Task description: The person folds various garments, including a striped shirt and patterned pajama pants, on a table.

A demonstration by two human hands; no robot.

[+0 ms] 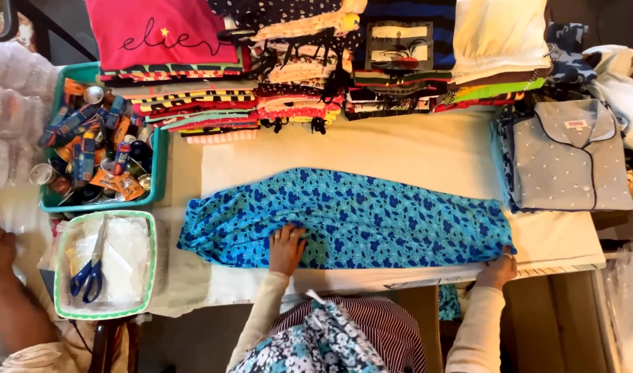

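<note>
Blue trousers (358,214) flat on table (413,148), near front edge.
L hand (287,247) pressed on cloth, fingers together; R hand (497,268) pinching hem at right end.

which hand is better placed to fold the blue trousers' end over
Right, probably: the right hand already grips the blue floral trousers at their end edge, ready to carry it across. The left hand lies flat mid-garment, better suited to pinning the cloth.
</note>
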